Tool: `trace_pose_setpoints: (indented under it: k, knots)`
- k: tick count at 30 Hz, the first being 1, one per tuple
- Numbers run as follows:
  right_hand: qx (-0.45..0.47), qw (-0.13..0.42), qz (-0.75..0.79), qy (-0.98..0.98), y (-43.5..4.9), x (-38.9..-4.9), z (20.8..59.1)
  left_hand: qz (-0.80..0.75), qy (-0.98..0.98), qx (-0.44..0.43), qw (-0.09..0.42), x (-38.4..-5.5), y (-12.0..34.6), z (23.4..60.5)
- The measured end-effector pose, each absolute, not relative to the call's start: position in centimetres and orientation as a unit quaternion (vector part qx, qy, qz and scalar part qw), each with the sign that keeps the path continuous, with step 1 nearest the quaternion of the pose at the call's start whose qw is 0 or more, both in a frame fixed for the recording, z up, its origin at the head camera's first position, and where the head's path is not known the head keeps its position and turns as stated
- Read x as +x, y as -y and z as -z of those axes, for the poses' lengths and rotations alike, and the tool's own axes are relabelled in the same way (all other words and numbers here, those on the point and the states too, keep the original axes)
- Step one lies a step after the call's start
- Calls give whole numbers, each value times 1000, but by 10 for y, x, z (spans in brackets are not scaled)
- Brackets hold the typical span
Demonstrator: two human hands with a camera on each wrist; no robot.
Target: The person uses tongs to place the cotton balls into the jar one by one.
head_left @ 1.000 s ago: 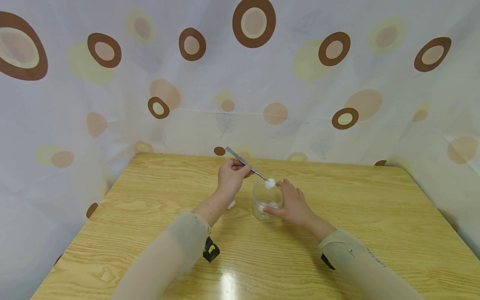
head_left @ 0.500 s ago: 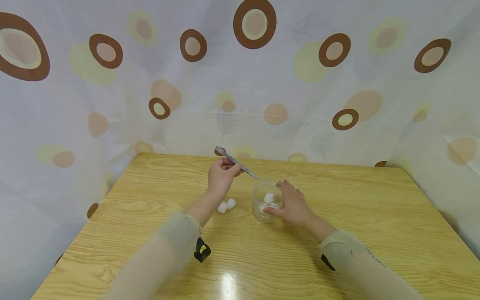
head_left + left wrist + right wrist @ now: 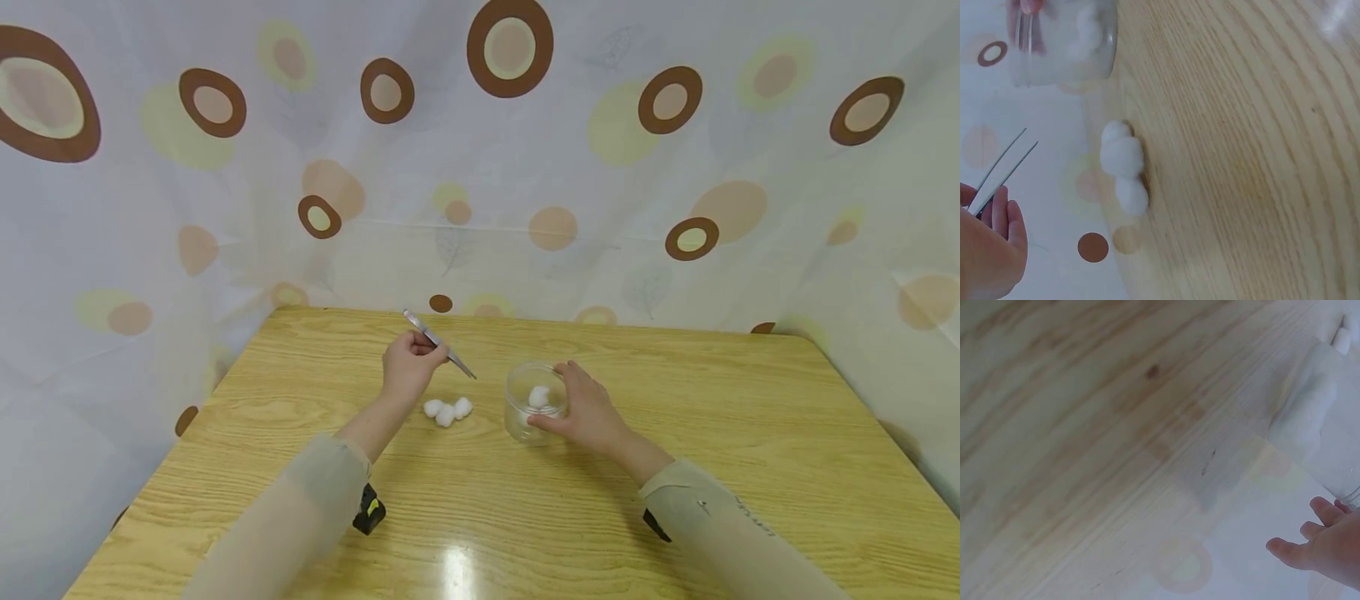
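Note:
In the head view my left hand [image 3: 408, 367] pinches a pair of metal tweezers [image 3: 422, 327] between thumb and fingers. Their tips stand apart with nothing between them, as the left wrist view also shows. Below and right of that hand, three white cotton balls [image 3: 445, 415] lie bunched on the table. My right hand [image 3: 592, 414] grips a clear open-topped jar [image 3: 514, 400] from its right side, thumb in front and fingers behind the rim. White cotton balls [image 3: 1089, 30] rest inside the jar, some partly hidden by the thumb in the head view.
The wood-grain table [image 3: 675, 375] stretches out on both sides of the jar. A patterned white curtain [image 3: 480, 167] hangs behind its back edge and along the sides. Black wrist straps [image 3: 369, 510] show under the sleeves.
The cotton ball held in the tweezers over the jar was let go and now sits inside it. My left hand moved left with the tweezers, uncovering the cotton balls on the table.

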State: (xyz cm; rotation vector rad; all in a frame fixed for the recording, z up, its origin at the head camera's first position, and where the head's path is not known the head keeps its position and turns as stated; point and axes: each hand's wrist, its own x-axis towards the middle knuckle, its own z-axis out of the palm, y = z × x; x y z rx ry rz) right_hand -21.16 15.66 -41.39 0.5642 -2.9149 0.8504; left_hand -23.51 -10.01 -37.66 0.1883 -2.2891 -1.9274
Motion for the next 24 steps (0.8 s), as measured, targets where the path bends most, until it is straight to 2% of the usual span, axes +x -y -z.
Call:
trace_pose_setpoints:
  k: [24]
  knots:
    - [183,25,-271,945,-156,-212,414,556,828,24,69,-234,113,406]
